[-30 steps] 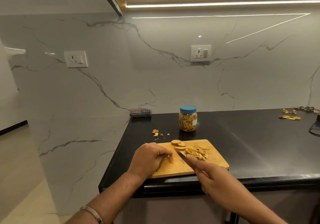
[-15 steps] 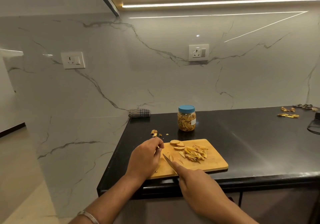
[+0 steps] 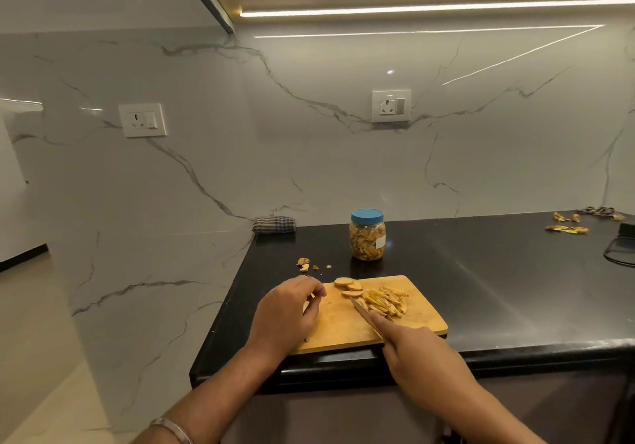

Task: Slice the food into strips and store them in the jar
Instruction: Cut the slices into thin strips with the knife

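A person stood at the near-left corner of a black tabletop (image 3: 481,272) set against a white marble wall. A wooden cutting board (image 3: 347,327) lay at the near edge of the tabletop, close to its left end.

The left hand (image 3: 288,316) rested on the left end of the board with its fingers curled downward; whether that grip pinched a piece of food could not be told, as the fingertips hid what lay beneath. The right hand (image 3: 419,351) held a knife (image 3: 365,316), its grip clamped round the handle with the index finger stretched along the top of the blade. The blade pointed toward the far-left, its tip just beside a heap of yellow strips (image 3: 386,301) in the board's right half. A few round slices (image 3: 348,287) lay at the board's far edge, just left of the strips.

A clear jar (image 3: 367,241) with a blue lid stood upright behind the board, toward the back edge of the tabletop, already holding strips and closed. Small scraps (image 3: 305,264) lay on the tabletop left of the jar, near the left edge. A folded checked cloth (image 3: 274,224) sat in the far-left corner. More peelings (image 3: 567,229) lay near the far-right corner. Two wall sockets (image 3: 391,105) were set in the marble above.
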